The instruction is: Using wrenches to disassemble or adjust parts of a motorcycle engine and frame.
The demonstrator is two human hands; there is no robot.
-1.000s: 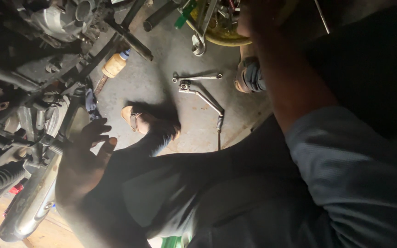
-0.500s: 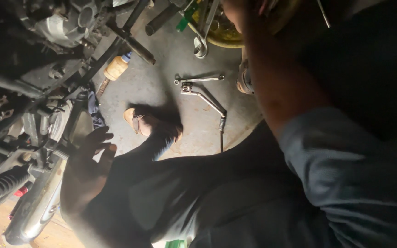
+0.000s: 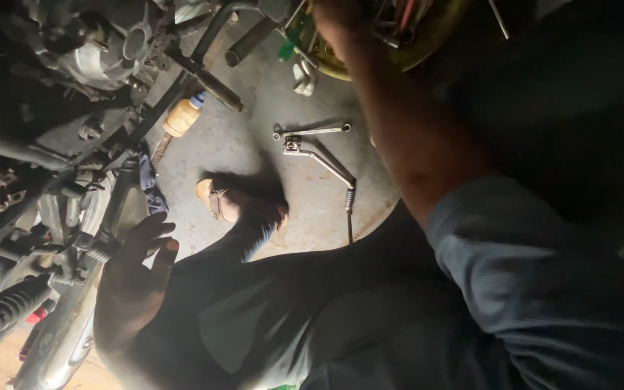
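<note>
My left hand (image 3: 135, 274) is open with its fingers spread, held close to the side of a motorcycle (image 3: 74, 108) at the left, just beside its chrome exhaust (image 3: 59, 339); whether it touches the metal is unclear. My right arm stretches up across the view, and my right hand (image 3: 337, 18) reaches into a yellow-rimmed tool tray (image 3: 427, 43) at the top edge. The frame cuts off its fingers, so its grip is hidden. My knee in dark trousers (image 3: 290, 318) fills the lower middle.
On the concrete floor (image 3: 254, 144) lie a ring spanner (image 3: 312, 131) and a bent socket handle (image 3: 326, 165). An orange bottle (image 3: 180, 117) lies under the engine. My sandalled foot (image 3: 229, 202) rests on the floor. A black foot lever (image 3: 204, 72) juts out.
My right hand has stayed in the tool tray at the top. The left hand stays spread by the motorcycle, shifting slightly in view.
</note>
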